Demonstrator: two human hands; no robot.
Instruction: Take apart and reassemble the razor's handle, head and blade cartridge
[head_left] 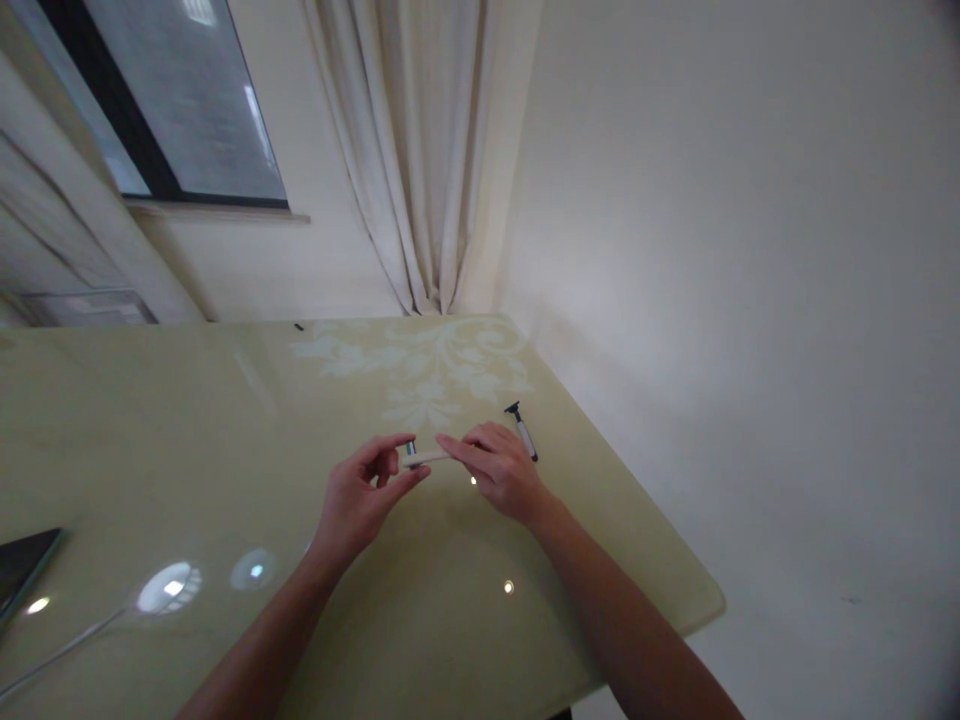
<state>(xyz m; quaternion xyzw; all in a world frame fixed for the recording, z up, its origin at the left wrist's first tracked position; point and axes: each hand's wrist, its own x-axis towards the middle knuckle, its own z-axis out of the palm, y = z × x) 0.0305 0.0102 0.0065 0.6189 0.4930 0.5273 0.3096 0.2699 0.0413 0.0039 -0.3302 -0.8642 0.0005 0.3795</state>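
Note:
Over the table, both of my hands hold a razor [433,457] with a slim pale handle and a small dark-and-bluish head set across its left end. My left hand [358,497] has its index fingertip at the top of the head and its thumb just below, pinching it. The other fingers are curled. Along the handle's right part, my right hand [501,470] grips with thumb and fingers, hiding that end. A second razor [525,432], with a black head and a grey-white handle, lies on the table just beyond my right hand.
The glossy pale table [187,440] has a white floral pattern and light reflections. A dark flat device [26,565] lies at the left edge, near a white cable [64,655]. A small black piece [298,327] sits at the far edge. Wall [712,300] borders the right side.

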